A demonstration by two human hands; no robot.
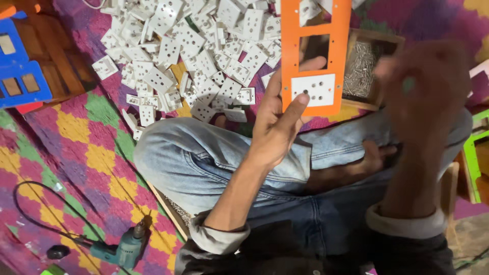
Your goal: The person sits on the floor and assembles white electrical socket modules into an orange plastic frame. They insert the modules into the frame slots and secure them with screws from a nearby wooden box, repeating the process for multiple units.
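My left hand (279, 119) holds an orange switchboard plate (316, 51) upright by its lower end, thumb pressing on a white socket module (313, 90) seated in the lowest cutout. The cutouts above it are empty, and a fingertip shows through one. My right hand (425, 94) is raised at the right, blurred by motion, fingers closed around something small with a green spot; what it grips cannot be made out. I sit cross-legged in blue jeans.
A heap of white socket modules (193, 56) lies on the patterned mat ahead. A wooden box of screws (362, 66) sits behind the plate. Blue plates (20, 71) lie at far left, a green frame (473, 153) at right, a teal electric drill (122, 248) with cord at lower left.
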